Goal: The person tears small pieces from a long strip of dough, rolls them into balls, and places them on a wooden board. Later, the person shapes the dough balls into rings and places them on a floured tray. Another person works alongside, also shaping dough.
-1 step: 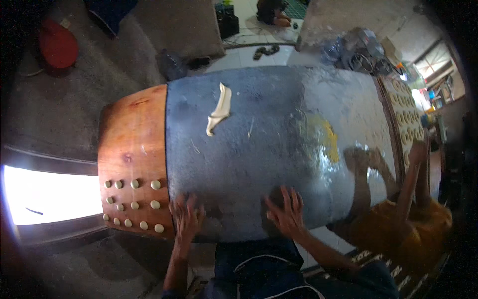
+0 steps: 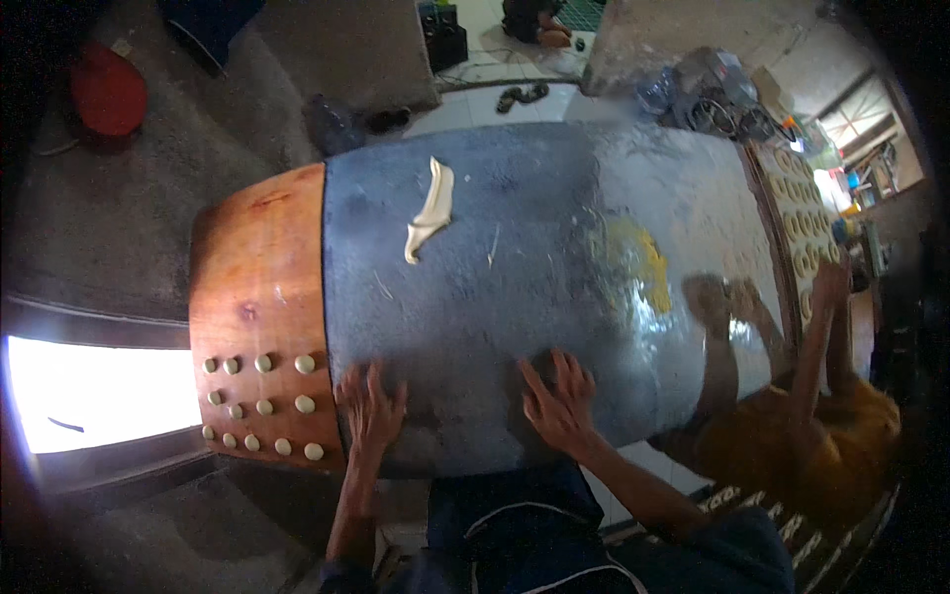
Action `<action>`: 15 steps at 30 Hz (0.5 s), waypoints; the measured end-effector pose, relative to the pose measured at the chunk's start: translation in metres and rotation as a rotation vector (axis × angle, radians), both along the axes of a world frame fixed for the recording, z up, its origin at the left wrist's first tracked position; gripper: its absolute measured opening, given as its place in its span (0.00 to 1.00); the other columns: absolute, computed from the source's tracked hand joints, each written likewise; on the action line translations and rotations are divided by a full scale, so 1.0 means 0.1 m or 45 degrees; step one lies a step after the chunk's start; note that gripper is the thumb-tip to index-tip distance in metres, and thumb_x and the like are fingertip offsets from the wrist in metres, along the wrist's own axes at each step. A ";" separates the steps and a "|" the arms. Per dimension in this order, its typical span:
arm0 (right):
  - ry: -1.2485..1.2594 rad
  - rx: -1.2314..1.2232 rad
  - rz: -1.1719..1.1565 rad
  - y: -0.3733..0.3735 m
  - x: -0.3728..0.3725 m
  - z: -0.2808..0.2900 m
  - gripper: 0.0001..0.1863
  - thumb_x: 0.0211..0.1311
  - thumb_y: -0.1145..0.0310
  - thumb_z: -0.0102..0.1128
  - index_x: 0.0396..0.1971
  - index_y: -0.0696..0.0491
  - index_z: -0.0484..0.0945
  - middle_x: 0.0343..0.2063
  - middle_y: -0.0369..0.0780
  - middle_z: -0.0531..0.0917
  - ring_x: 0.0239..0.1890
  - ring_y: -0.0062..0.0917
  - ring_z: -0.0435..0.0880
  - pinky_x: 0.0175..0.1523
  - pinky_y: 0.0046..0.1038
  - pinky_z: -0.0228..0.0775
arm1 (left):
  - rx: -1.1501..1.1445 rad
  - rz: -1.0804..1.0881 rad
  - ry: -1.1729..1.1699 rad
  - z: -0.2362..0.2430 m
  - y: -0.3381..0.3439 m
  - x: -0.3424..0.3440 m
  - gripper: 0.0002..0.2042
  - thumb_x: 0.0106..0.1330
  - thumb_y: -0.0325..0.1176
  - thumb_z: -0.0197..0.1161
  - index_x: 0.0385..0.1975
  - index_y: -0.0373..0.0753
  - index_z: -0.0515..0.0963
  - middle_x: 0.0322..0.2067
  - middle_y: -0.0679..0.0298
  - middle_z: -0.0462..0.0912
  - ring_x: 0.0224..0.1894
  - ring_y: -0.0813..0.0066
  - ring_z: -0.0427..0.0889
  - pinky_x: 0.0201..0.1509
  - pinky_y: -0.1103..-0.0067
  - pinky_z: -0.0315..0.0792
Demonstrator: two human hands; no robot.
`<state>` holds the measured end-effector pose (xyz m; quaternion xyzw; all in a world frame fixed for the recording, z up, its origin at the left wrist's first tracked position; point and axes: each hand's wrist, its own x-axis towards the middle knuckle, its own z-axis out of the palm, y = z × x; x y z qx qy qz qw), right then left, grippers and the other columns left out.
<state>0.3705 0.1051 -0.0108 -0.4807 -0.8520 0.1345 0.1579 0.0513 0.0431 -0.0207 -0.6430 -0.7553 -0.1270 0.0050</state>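
My left hand lies flat on the near edge of the grey metal counter, fingers spread wide, holding nothing. It sits right at the seam where the metal top meets the wooden board on my left. My right hand is also pressed palm down on the metal, fingers fanned out and pointing away from me, empty as well. The two hands are well apart, with bare metal between them.

Farther across the metal, well beyond my left hand, lies a strip of pale dough, long and twisted, stretching away from me. It touches neither hand. To its right, towards the middle of the counter, there is a yellow smear on the metal.

On the wooden board, just left of my left hand, small round dough balls sit in loose rows near the near corner; my hand is near them but not touching.

At the far right end of the counter, a tray of ring-shaped dough pieces lies along the edge. A person in an orange shirt leans there on my right, one arm reaching up to the tray, their reflection showing in the shiny metal. A red round object rests on the floor beyond the board, and a pair of sandals lies on the pale floor past the counter.
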 end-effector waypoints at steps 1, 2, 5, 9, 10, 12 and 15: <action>0.095 0.044 -0.078 0.10 -0.29 -0.13 0.17 0.72 0.58 0.58 0.53 0.51 0.81 0.59 0.52 0.73 0.61 0.47 0.69 0.60 0.57 0.60 | 0.037 0.164 -0.091 -0.05 0.20 0.10 0.27 0.67 0.31 0.65 0.63 0.34 0.62 0.57 0.40 0.68 0.62 0.40 0.67 0.65 0.45 0.58; -0.023 -0.011 -0.040 -0.02 -0.49 -0.19 0.18 0.71 0.58 0.58 0.52 0.53 0.80 0.57 0.52 0.73 0.59 0.47 0.70 0.59 0.55 0.61 | 0.234 0.114 -0.081 -0.28 0.18 0.33 0.26 0.68 0.30 0.64 0.63 0.34 0.63 0.56 0.40 0.69 0.60 0.39 0.68 0.64 0.45 0.60; -0.090 -0.122 0.246 -0.50 -0.76 -0.44 0.19 0.70 0.59 0.58 0.50 0.59 0.76 0.49 0.52 0.76 0.50 0.46 0.74 0.52 0.51 0.64 | 0.481 0.011 -0.221 -0.76 -0.29 0.52 0.21 0.71 0.29 0.61 0.61 0.32 0.65 0.54 0.38 0.71 0.56 0.37 0.71 0.60 0.47 0.65; -0.277 -0.456 0.275 -0.31 0.07 -0.22 0.19 0.69 0.61 0.59 0.50 0.61 0.73 0.49 0.53 0.77 0.49 0.48 0.76 0.52 0.51 0.66 | 0.237 -0.056 -0.459 -0.53 -0.55 -0.08 0.18 0.72 0.26 0.58 0.59 0.31 0.67 0.53 0.37 0.72 0.54 0.36 0.73 0.60 0.51 0.66; -0.253 -0.373 0.191 -0.18 0.09 -0.16 0.18 0.69 0.62 0.59 0.49 0.61 0.73 0.49 0.53 0.77 0.48 0.48 0.76 0.51 0.51 0.66 | 0.239 -0.003 -0.371 -0.35 -0.42 -0.21 0.17 0.72 0.26 0.58 0.59 0.30 0.67 0.53 0.37 0.72 0.55 0.37 0.73 0.60 0.52 0.67; 0.180 0.385 -0.093 0.16 -0.28 -0.31 0.13 0.67 0.65 0.61 0.41 0.58 0.73 0.41 0.50 0.77 0.41 0.45 0.75 0.43 0.49 0.65 | 0.137 0.255 -0.453 -0.26 0.07 -0.17 0.17 0.72 0.26 0.59 0.58 0.31 0.68 0.52 0.38 0.72 0.54 0.40 0.73 0.58 0.53 0.67; 0.218 0.126 -0.014 -0.25 -0.59 -0.30 0.11 0.66 0.69 0.62 0.43 0.56 0.74 0.42 0.50 0.78 0.43 0.45 0.76 0.46 0.47 0.68 | 0.213 0.096 -0.485 -0.44 -0.14 0.16 0.18 0.70 0.26 0.62 0.56 0.31 0.68 0.47 0.42 0.73 0.50 0.44 0.75 0.55 0.53 0.68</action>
